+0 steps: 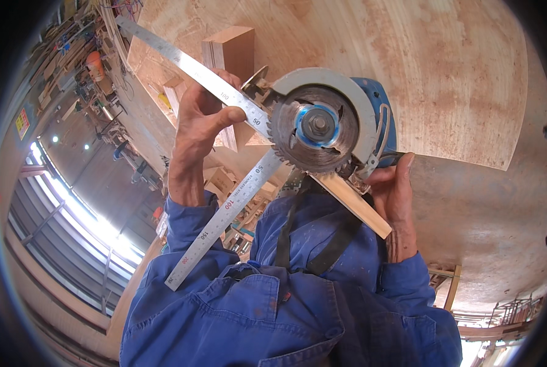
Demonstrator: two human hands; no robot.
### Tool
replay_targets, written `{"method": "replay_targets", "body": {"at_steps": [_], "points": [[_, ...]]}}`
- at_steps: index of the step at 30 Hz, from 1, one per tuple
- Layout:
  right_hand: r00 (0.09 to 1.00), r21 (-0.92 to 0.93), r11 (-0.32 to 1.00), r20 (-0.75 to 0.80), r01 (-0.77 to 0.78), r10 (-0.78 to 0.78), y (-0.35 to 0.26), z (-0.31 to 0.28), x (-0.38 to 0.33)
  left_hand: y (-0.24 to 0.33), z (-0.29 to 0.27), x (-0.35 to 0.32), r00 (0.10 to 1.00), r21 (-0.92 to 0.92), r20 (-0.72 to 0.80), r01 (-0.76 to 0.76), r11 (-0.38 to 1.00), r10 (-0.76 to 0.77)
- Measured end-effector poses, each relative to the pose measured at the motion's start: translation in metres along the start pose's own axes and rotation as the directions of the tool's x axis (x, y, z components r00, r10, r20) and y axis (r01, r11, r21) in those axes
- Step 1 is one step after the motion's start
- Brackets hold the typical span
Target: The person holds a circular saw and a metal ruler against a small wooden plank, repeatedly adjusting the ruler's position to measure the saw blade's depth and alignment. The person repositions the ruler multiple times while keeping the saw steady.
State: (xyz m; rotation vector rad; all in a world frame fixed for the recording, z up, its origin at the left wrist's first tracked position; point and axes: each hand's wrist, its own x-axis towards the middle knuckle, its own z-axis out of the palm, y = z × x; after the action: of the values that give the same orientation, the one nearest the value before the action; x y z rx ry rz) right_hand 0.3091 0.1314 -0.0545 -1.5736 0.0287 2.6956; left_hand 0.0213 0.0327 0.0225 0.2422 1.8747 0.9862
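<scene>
Up close, held circular saw [331,125] blade-side toward face w/ right hand [394,196] wrapped round body; left hand [197,131] pinched steel square [224,153] flat against blade, prob. checking squareness vs. base.

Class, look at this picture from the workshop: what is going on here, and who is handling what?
A person in blue work clothes holds a circular saw up with its toothed blade facing the camera. The right hand grips the saw at its blue body, beside a wooden strip fixed to its base. The left hand holds a metal carpenter's square against the blade, one arm running up and the other down past the sleeve. A large plywood sheet lies behind.
</scene>
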Motion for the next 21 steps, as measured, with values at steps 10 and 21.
{"method": "replay_targets", "body": {"at_steps": [10,21], "points": [[0.999,0.018,1.0,0.035,-0.005,0.005,0.002,-0.004,0.001,0.002,0.004,-0.001,0.999,0.01,-0.015,-0.037,0.999,0.037],[0.999,0.031,1.0,0.055,-0.001,-0.001,0.005,-0.009,0.003,0.003,0.005,0.0,1.0,0.011,-0.009,-0.022,1.0,0.022]]}}
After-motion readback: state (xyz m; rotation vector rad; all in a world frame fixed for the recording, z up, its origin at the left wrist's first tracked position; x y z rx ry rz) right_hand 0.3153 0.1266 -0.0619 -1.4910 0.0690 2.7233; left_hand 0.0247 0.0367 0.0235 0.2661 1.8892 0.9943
